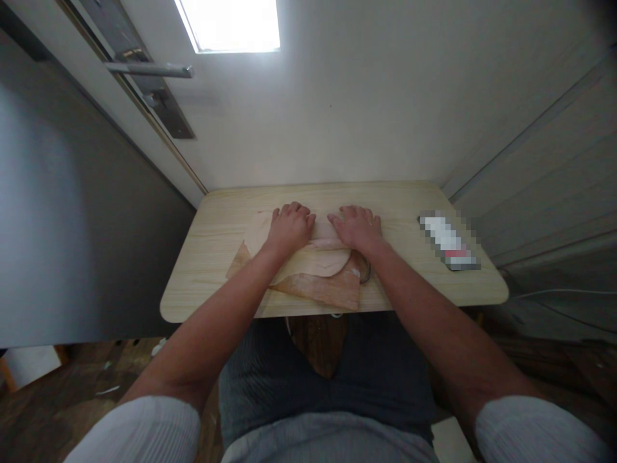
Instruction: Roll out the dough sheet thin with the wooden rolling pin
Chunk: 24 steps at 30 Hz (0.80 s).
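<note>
A view from the person's head, looking down at a small light wooden table with rounded corners, set against a white wall. Both bare forearms reach forward from white sleeves over dark trousers.

In the middle of the table lies a pale peach cloth, folded in layers, with a darker tan layer under it reaching the near edge of the table. The left hand rests palm down on the left part of the cloth, fingers curled a little and close together, pressing flat rather than gripping. The right hand lies palm down on the right part, fingers stretched forward and slightly spread, also flat on the fabric. The 2 hands sit near each other, with a narrow strip of cloth showing between them.

Well to the right of the hands, near the table's right edge, lies a small flat object; it is blurred and cannot be identified. At upper left a metal door handle juts out from a door. A bright rectangular light shows at the top.
</note>
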### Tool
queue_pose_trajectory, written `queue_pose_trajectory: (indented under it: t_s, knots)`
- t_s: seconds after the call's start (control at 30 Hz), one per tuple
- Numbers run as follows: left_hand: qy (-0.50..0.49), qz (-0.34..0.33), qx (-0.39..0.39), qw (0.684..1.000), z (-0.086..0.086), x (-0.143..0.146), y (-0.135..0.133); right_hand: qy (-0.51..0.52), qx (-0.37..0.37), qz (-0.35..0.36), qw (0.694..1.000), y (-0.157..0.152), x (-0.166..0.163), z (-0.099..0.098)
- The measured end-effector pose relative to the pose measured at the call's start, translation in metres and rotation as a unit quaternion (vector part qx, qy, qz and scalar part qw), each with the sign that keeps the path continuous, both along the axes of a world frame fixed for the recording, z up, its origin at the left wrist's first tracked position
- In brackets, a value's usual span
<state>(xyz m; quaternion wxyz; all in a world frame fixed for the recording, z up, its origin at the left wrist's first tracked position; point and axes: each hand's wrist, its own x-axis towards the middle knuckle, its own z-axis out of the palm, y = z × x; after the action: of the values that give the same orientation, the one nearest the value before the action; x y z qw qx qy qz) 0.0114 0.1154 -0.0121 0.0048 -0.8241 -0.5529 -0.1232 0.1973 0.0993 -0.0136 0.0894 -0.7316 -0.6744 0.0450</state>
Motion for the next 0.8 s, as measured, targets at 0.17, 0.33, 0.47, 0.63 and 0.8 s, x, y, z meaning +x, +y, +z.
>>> queue_pose_trajectory:
  t_s: [0.17,0.33,0.47,0.63,0.8]
  knots:
    - [0.001,0.001,-0.004,1.0,0.0004,0.0004,-0.0003,-0.006,0.004,0.004,1.0,-0.0019,-0.0005,0.0011]
    - [0.008,0.001,-0.003,1.0,0.0009,0.0002,-0.0016,-0.008,-0.003,0.001,1.0,-0.0022,-0.0006,-0.0001]
    - [0.009,-0.002,0.004,1.0,0.0009,-0.0002,-0.0029,-0.015,-0.001,0.003,1.0,-0.0023,-0.0008,-0.001]
    - [0.01,-0.001,0.002,1.0,0.0012,-0.0002,-0.0038,-0.008,0.0,0.005,1.0,-0.0024,-0.0004,-0.0005]
    - [0.002,-0.005,-0.002,1.0,0.001,-0.0006,-0.0046,-0.006,-0.001,0.008,1.0,-0.0033,-0.0006,-0.0004]
